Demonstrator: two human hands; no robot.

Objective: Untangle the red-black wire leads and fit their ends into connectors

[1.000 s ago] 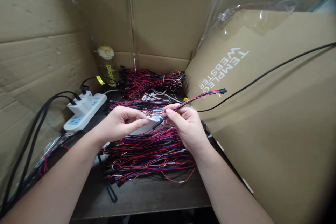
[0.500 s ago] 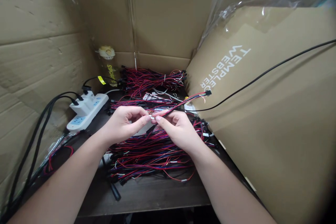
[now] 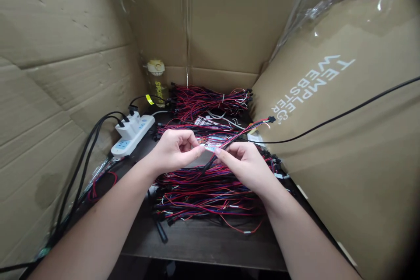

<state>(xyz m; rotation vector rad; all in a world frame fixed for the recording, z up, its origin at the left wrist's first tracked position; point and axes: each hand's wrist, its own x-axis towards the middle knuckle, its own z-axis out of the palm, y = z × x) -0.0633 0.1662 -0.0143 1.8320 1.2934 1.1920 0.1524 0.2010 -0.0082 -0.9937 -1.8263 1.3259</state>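
My left hand (image 3: 177, 151) pinches a small whitish piece (image 3: 202, 145) between thumb and forefinger; it is too small to name. My right hand (image 3: 246, 162) is closed on a wire harness (image 3: 250, 128) of red, black and blue wires. Its black connector end (image 3: 271, 119) sticks out to the upper right, and the harness's dark other end slants down below the fingers. A short gap separates the two sets of fingertips. Beneath the hands lies a wide heap of similar harnesses (image 3: 210, 197), partly hidden by them.
A tied harness bundle (image 3: 211, 101) lies at the back, by a clear bottle (image 3: 158, 83). To the left is a white power strip (image 3: 133, 135) with plugs. Cardboard walls (image 3: 223, 30) enclose the dark table (image 3: 210, 240). A black cable (image 3: 334, 117) crosses on the right.
My fingertips, which met before, have drawn slightly apart. The harness end still points to the upper right. The whole view has shifted, so the scene sits farther right.
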